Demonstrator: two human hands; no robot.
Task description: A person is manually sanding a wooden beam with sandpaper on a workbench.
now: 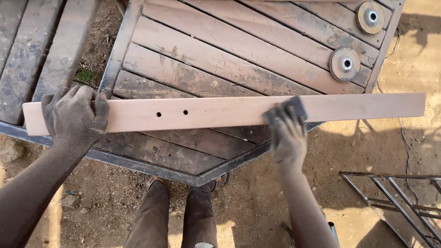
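A long pale wooden plank [220, 112] with two small drilled holes lies across a slatted wooden tabletop [216, 59] in a dark metal frame. My left hand [73, 117], in a dusty dark glove, grips the plank near its left end. My right hand [287, 133], also gloved, presses a dark sanding pad [296, 105] flat onto the plank right of its middle. The plank's right end juts out past the table over the ground.
Two round abrasive discs [345, 64] [370, 17] rest on the tabletop's far right. A metal grid frame [404, 202] lies on the dirt at lower right. Another slatted panel [32, 50] sits at the left. My legs [177, 216] stand below the table edge.
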